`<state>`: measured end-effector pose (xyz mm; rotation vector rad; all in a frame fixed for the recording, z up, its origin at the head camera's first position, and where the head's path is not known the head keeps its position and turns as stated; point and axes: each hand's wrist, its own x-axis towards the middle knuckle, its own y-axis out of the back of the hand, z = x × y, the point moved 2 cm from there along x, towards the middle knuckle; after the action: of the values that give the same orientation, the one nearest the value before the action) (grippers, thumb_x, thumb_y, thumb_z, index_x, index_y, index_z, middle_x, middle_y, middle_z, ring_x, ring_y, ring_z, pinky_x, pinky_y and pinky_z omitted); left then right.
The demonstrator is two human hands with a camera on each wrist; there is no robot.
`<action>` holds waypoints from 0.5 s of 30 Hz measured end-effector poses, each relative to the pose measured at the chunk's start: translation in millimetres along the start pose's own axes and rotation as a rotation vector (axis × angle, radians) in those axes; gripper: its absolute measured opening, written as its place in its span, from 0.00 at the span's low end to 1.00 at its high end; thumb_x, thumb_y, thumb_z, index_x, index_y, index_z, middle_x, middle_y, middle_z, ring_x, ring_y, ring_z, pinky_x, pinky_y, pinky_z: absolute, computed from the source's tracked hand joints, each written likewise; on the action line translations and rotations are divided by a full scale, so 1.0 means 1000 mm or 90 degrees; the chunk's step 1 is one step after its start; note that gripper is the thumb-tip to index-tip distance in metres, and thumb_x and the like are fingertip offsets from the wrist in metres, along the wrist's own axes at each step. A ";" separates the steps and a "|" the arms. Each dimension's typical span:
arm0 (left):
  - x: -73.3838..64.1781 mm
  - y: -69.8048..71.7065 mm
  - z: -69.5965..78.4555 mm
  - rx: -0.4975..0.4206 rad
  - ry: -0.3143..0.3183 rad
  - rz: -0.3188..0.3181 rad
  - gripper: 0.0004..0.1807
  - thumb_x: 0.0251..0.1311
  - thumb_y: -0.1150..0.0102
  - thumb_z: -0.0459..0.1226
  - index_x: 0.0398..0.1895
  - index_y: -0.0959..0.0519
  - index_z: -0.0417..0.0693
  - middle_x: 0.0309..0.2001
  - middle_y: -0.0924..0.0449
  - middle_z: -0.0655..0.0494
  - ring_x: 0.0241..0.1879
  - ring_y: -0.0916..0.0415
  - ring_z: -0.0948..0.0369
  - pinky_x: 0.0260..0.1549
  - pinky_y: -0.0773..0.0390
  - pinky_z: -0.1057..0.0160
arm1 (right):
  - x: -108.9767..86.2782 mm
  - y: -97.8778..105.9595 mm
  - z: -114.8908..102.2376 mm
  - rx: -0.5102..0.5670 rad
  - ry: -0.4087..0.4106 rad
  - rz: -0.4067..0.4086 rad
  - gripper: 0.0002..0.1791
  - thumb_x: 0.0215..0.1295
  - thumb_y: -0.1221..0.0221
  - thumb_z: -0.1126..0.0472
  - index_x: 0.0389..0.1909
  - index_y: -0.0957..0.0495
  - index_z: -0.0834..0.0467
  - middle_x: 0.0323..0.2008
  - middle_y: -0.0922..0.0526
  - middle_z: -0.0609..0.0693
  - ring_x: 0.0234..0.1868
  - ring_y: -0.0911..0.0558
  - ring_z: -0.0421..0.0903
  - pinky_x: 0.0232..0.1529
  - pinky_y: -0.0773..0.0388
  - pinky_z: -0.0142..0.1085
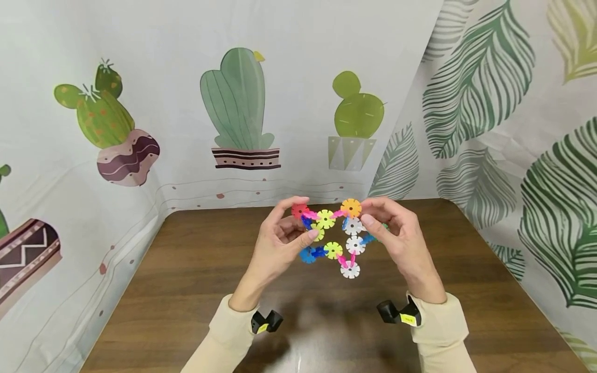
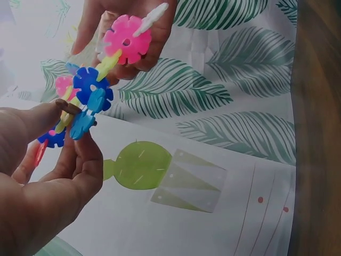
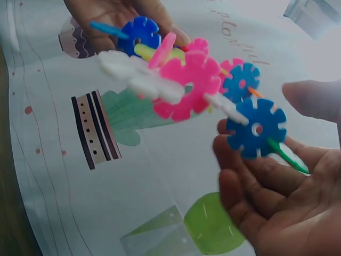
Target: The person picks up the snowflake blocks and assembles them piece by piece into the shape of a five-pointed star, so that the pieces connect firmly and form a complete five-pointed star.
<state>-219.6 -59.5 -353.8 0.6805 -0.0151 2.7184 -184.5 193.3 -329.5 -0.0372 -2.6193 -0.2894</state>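
A linked chain of colourful plastic snowflake discs is held up above the table, with a yellow disc [image 1: 333,250], an orange disc [image 1: 351,208] and a white disc [image 1: 350,269] in it. My left hand [image 1: 278,243] pinches the left side of the chain between thumb and fingers, by a light blue disc [image 2: 81,124] in the left wrist view. On the other side, my right hand [image 1: 396,235] is spread around the chain's edge. The right wrist view has its thumb apart from its fingers, close to a blue disc [image 3: 256,128] and a green disc [image 3: 287,156]; whether they touch is unclear.
Below the hands lies a dark brown wooden table [image 1: 186,290]. A white cloth [image 1: 298,103] printed with cacti and leaves hangs behind and beside it. Each wrist carries a black camera mount [image 1: 400,312].
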 end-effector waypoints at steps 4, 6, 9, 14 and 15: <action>0.000 0.002 -0.001 -0.022 -0.014 0.032 0.34 0.64 0.26 0.29 0.71 0.26 0.56 0.37 0.13 0.55 0.39 0.14 0.61 0.43 0.11 0.65 | 0.000 0.006 0.002 -0.026 -0.020 -0.046 0.14 0.75 0.40 0.65 0.58 0.18 0.62 0.48 0.12 0.42 0.50 0.16 0.41 0.50 0.22 0.32; 0.001 0.003 -0.001 -0.032 -0.022 0.045 0.34 0.64 0.26 0.29 0.72 0.26 0.55 0.35 0.13 0.58 0.38 0.14 0.61 0.42 0.11 0.66 | -0.001 0.008 0.002 -0.030 -0.036 -0.068 0.14 0.76 0.39 0.64 0.59 0.17 0.61 0.45 0.13 0.42 0.47 0.16 0.41 0.47 0.20 0.31; 0.001 0.004 -0.001 -0.037 -0.024 0.052 0.35 0.64 0.26 0.28 0.72 0.27 0.55 0.35 0.13 0.59 0.38 0.15 0.62 0.42 0.12 0.67 | -0.002 0.009 0.001 -0.032 -0.051 -0.081 0.14 0.75 0.36 0.63 0.58 0.16 0.59 0.38 0.14 0.45 0.36 0.16 0.44 0.40 0.17 0.32; 0.001 0.005 -0.001 -0.009 -0.005 0.024 0.35 0.64 0.26 0.29 0.72 0.28 0.59 0.38 0.13 0.52 0.40 0.13 0.59 0.45 0.11 0.64 | -0.003 0.008 -0.002 -0.026 -0.058 -0.049 0.12 0.72 0.31 0.63 0.54 0.13 0.58 0.30 0.14 0.47 0.26 0.17 0.46 0.33 0.16 0.35; 0.001 0.005 -0.001 0.001 -0.002 0.013 0.35 0.65 0.26 0.30 0.72 0.28 0.60 0.39 0.12 0.51 0.40 0.13 0.58 0.44 0.11 0.64 | -0.003 0.008 -0.002 -0.015 -0.060 -0.040 0.12 0.72 0.31 0.64 0.54 0.13 0.58 0.30 0.12 0.47 0.27 0.15 0.46 0.34 0.16 0.35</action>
<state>-222.5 -63.8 -354.2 0.6883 -0.0197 2.7375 -179.7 200.2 -327.6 0.0243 -2.7142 -0.3472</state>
